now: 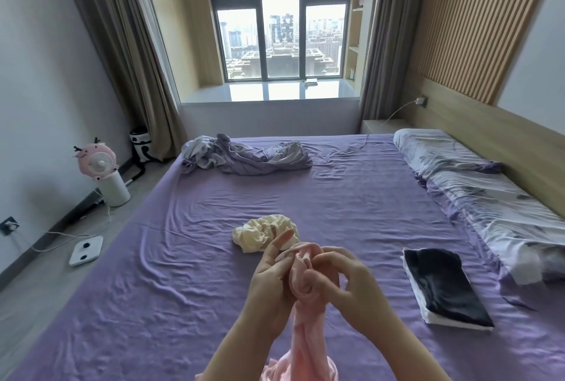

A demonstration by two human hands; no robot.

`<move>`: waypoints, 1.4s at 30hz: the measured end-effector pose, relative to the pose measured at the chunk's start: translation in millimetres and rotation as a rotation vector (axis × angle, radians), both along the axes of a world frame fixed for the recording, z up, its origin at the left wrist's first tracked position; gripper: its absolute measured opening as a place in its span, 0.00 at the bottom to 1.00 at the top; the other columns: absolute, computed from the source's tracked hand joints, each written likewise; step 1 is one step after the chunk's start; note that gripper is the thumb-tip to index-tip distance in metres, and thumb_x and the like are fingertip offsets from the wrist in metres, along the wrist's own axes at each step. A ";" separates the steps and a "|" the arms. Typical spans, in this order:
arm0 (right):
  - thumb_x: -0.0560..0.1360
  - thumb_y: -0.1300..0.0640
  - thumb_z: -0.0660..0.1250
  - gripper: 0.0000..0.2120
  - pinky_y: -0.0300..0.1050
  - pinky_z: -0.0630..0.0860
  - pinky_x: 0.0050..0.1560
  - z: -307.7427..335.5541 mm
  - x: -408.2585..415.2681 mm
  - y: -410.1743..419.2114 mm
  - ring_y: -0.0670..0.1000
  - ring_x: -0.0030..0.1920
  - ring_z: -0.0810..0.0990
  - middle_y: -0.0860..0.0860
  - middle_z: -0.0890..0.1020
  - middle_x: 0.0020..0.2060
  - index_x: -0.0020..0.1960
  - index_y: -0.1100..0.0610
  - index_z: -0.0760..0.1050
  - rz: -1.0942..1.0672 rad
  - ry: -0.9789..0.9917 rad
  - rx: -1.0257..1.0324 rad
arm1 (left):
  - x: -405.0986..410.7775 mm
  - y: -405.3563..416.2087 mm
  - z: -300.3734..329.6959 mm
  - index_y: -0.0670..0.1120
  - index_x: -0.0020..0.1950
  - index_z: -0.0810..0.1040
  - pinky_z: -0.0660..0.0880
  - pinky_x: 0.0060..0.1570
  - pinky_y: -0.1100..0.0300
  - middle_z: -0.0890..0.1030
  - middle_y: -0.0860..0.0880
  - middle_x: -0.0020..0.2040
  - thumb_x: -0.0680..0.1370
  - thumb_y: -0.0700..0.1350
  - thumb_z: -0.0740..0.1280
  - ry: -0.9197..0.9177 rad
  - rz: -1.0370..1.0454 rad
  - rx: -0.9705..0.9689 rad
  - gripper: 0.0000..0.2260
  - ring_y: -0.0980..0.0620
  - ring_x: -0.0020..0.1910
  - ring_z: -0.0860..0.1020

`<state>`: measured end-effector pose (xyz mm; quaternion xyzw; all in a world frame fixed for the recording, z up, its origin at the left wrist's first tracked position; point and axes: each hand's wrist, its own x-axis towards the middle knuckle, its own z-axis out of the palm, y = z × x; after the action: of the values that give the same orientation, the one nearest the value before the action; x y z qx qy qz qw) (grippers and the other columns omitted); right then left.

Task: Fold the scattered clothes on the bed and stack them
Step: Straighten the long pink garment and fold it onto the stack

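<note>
I hold a pink garment (305, 331) bunched up above the near part of the purple bed (195, 258). My left hand (270, 276) holds its left side with fingers partly extended. My right hand (342, 282) grips the bunched top with curled fingers. The rest of the cloth hangs down toward me. A crumpled cream garment (260, 232) lies on the sheet just beyond my hands. A folded stack with a black garment on top of a white one (443, 285) sits on the bed to the right.
A crumpled purple-grey cover (244, 155) lies at the far side of the bed. Pillows (477, 185) run along the right by the headboard. On the floor at left stand a pink fan (101, 166) and a white scale (85, 250).
</note>
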<state>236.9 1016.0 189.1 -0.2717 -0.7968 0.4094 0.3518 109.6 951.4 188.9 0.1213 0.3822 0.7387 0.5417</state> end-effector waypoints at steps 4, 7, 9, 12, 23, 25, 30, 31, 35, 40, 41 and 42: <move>0.69 0.60 0.74 0.07 0.33 0.69 0.52 0.0 2.0 2.9 0.41 0.50 0.76 0.40 0.79 0.44 0.38 0.49 0.81 -0.108 0.021 0.104 | -5.4 -1.5 -5.5 0.48 0.61 0.76 0.77 0.44 0.54 0.83 0.41 0.49 0.78 0.32 0.61 0.341 0.071 -0.063 0.16 0.45 0.47 0.79; 0.69 0.60 0.74 0.13 0.40 0.72 0.51 7.6 7.0 10.7 0.44 0.47 0.79 0.44 0.81 0.40 0.34 0.43 0.80 -0.129 0.105 -0.123 | -12.2 -5.0 -7.9 0.51 0.53 0.80 0.77 0.45 0.61 0.82 0.51 0.47 0.74 0.36 0.69 0.908 0.220 -0.202 0.12 0.52 0.47 0.79; 0.70 0.61 0.72 0.12 0.43 0.74 0.46 16.5 8.0 14.0 0.44 0.39 0.80 0.44 0.83 0.36 0.37 0.43 0.81 -0.111 0.161 -0.260 | -9.7 -8.8 -4.7 0.54 0.49 0.80 0.75 0.50 0.58 0.78 0.51 0.52 0.70 0.46 0.71 1.088 0.269 -0.220 0.10 0.52 0.53 0.76; 0.71 0.59 0.71 0.10 0.36 0.74 0.44 28.5 7.2 15.5 0.41 0.37 0.80 0.42 0.83 0.35 0.40 0.43 0.80 -0.119 0.159 -0.232 | -3.1 -12.0 5.8 0.53 0.44 0.79 0.69 0.47 0.62 0.78 0.54 0.47 0.67 0.56 0.69 1.230 0.365 -0.127 0.10 0.56 0.50 0.75; 0.75 0.60 0.67 0.04 0.45 0.79 0.36 34.4 3.8 25.3 0.52 0.33 0.80 0.54 0.82 0.31 0.42 0.54 0.75 -0.092 0.196 -0.301 | 3.5 -2.4 22.8 0.50 0.38 0.84 0.76 0.33 0.63 0.81 0.53 0.32 0.75 0.43 0.70 1.052 0.053 -0.080 0.07 0.58 0.32 0.79; 0.76 0.62 0.65 0.04 0.43 0.79 0.33 25.0 5.9 28.5 0.51 0.32 0.80 0.54 0.81 0.31 0.42 0.57 0.75 -0.096 0.199 -0.369 | -3.0 -1.6 18.6 0.45 0.40 0.85 0.81 0.37 0.57 0.84 0.45 0.37 0.77 0.37 0.66 0.682 0.024 -0.132 0.10 0.51 0.37 0.83; 0.76 0.65 0.65 0.03 0.49 0.81 0.36 3.0 8.1 25.7 0.55 0.35 0.83 0.59 0.82 0.35 0.43 0.61 0.75 -0.040 0.224 -0.581 | -14.1 2.4 12.7 0.34 0.48 0.82 0.80 0.43 0.49 0.83 0.36 0.46 0.72 0.40 0.63 -0.122 -0.133 -0.132 0.12 0.43 0.41 0.83; 0.76 0.64 0.65 0.03 0.51 0.82 0.38 1.1 7.2 24.3 0.57 0.37 0.83 0.60 0.82 0.37 0.44 0.61 0.75 -0.021 0.271 -0.673 | -13.9 4.5 10.2 0.32 0.52 0.80 0.78 0.48 0.47 0.82 0.34 0.50 0.73 0.42 0.62 -0.179 -0.158 -0.130 0.15 0.41 0.45 0.82; 0.78 0.64 0.60 0.06 0.50 0.81 0.40 -0.1 3.9 25.1 0.56 0.38 0.83 0.59 0.82 0.37 0.44 0.62 0.73 0.047 0.487 -1.033 | -11.6 5.0 4.4 0.30 0.56 0.79 0.78 0.53 0.51 0.79 0.33 0.57 0.79 0.49 0.56 -0.140 -0.263 -0.057 0.23 0.41 0.52 0.82; 0.80 0.64 0.56 0.09 0.46 0.79 0.31 2.5 -1.2 23.7 0.52 0.31 0.81 0.57 0.81 0.32 0.45 0.64 0.73 0.021 0.503 -1.118 | -9.2 2.6 -8.2 0.35 0.58 0.76 0.80 0.46 0.53 0.82 0.39 0.50 0.70 0.49 0.74 0.308 -0.182 -0.117 0.24 0.46 0.47 0.82; 0.80 0.64 0.56 0.08 0.44 0.78 0.30 2.4 -1.5 24.2 0.51 0.30 0.80 0.56 0.81 0.31 0.46 0.63 0.73 -0.014 0.470 -1.084 | -9.9 2.5 -10.7 0.35 0.56 0.76 0.80 0.45 0.53 0.83 0.40 0.47 0.67 0.47 0.75 0.325 -0.165 -0.129 0.24 0.47 0.44 0.82; 0.80 0.63 0.57 0.07 0.43 0.77 0.28 1.1 -1.7 25.2 0.49 0.29 0.79 0.55 0.80 0.31 0.46 0.62 0.73 -0.043 0.429 -1.041 | -10.2 2.2 -11.6 0.35 0.54 0.76 0.80 0.45 0.52 0.82 0.40 0.45 0.67 0.46 0.74 0.314 -0.152 -0.138 0.21 0.47 0.43 0.82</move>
<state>235.2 1041.2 190.3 -0.3363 -0.3946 0.7872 0.3340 99.4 953.6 177.3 0.2262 0.5017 0.6398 0.5365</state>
